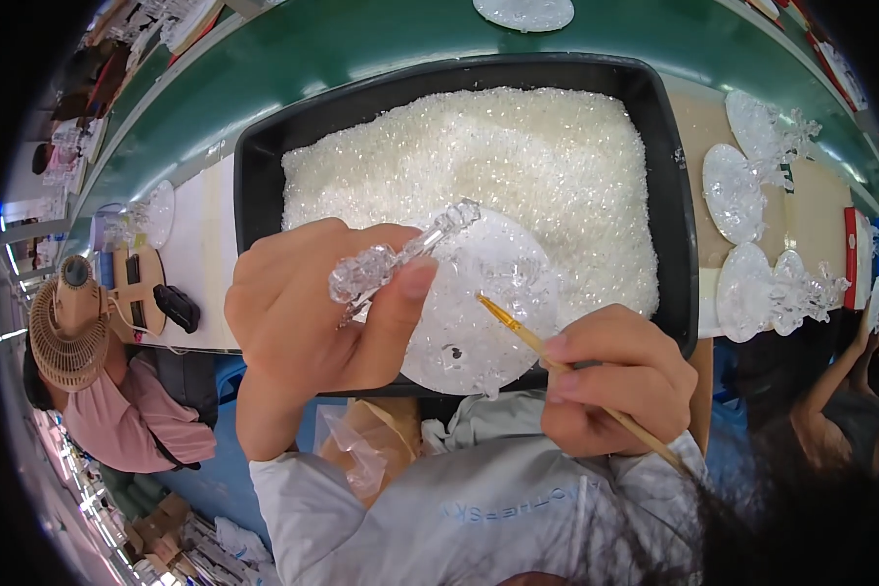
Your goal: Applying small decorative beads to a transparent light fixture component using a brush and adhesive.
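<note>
My left hand [293,303] is closed around a clear plastic ornament [366,273] with a knobbly end and a ribbed stem. Beyond its thumb is a round white disc [493,244], tilted and dusted with glitter, with a small dark spot near its lower edge. Whether the disc is joined to the clear ornament, I cannot tell. My right hand [620,381] pinches a thin paintbrush [523,332] with a pale wooden handle and a golden ferrule. The brush tip is at the face of the disc. Both hands are over the near side of a black tray [689,210] filled with white glittery flakes [381,146].
Several white discs with clear ornaments [737,200] lie on the table to the right, and another white disc [525,12] rests on the green surface [361,44] beyond the tray. Left are a beige fan [71,308], a black object [177,308] and a person in pink [127,410].
</note>
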### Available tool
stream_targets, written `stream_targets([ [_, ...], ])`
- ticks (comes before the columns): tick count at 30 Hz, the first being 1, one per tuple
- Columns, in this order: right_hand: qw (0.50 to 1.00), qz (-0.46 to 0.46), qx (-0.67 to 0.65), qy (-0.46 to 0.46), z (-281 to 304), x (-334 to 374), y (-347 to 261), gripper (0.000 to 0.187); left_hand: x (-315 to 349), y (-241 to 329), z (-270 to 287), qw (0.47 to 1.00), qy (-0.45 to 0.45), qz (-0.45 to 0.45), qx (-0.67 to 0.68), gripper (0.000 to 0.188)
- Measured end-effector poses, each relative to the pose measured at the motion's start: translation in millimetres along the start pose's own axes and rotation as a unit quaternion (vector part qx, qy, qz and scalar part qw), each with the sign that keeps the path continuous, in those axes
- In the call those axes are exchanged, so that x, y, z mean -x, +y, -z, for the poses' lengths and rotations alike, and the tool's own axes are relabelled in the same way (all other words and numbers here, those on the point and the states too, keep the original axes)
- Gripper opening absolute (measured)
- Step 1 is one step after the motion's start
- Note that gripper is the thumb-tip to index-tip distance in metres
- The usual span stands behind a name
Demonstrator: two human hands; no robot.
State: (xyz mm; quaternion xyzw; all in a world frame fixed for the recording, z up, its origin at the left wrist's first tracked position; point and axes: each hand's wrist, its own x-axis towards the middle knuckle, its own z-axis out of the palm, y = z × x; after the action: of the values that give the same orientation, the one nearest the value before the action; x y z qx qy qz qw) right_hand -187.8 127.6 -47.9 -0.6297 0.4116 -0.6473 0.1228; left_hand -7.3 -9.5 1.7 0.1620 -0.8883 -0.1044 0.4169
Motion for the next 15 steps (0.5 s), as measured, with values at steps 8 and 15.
stream_targets([
  [8, 0.945, -0.07, -0.27, 0.172, 19, 6, -11, 0.013, -2, -13, 11, 0.994, -0.064, -0.013, 0.085, 0.017],
  [15, 0.986, -0.132, -0.103, 0.005, 19, -12, -10, 0.022, -5, -12, 21, 0.969, -0.1, -0.061, 0.216, 0.021],
])
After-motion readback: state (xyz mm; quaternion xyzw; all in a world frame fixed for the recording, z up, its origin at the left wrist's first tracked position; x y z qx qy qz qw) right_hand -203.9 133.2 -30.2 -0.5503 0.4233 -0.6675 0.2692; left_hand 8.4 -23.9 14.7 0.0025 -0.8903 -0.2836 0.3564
